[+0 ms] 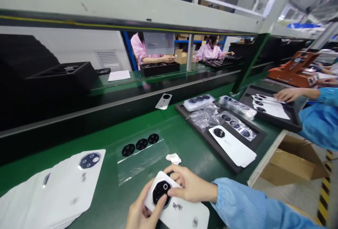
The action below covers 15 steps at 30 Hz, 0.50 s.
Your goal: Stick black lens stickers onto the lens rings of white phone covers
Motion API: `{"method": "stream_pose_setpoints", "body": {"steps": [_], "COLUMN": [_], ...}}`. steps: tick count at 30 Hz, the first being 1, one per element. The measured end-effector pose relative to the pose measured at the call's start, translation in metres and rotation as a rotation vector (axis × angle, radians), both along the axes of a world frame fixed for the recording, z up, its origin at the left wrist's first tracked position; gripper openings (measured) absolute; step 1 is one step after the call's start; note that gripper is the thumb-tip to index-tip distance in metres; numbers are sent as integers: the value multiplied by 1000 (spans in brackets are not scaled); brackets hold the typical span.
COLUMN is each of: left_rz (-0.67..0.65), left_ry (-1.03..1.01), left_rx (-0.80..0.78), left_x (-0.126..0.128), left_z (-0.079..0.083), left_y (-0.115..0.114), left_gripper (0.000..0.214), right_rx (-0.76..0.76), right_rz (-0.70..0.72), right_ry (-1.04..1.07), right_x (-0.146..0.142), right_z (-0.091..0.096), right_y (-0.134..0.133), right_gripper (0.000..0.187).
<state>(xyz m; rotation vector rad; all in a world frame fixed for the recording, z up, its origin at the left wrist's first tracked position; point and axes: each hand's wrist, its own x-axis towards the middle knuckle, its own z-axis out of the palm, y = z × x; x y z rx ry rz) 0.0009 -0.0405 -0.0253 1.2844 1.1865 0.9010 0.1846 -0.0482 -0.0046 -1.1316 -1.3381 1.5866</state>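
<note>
White panel sat at 6 o'clock | left hand: fingers clamped on it, thumb on black disc | right hand: fingers clamped on panel edge, thumb at disc's 3 o'clock | risk was uneven thumb pressure skewing disc, bare skin smudging gloss

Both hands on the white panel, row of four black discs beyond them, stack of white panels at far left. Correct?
One slip: the head view shows three black discs in that row, not four. The rest stands: left hand and right hand on the white panel, stack of white panels at far left.
</note>
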Motion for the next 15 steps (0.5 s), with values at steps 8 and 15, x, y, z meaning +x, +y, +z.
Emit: {"method": "stream_pose_setpoints", "body": {"steps": [8, 15], "left_rz": [-196, -295], "left_ry": [-98, 85], "left_rx": [-57, 166], "left_x": [10, -2], "left_z": [-8, 4], "left_y": [-12, 9], "left_gripper": [63, 42], "right_rx": [43, 211], "right_rz": [-135, -637], "right_ry": [-250, -712], "right_x": [47, 202], "right_z": [36, 62], "right_y": [-33, -7], "right_gripper": [38, 36]}}
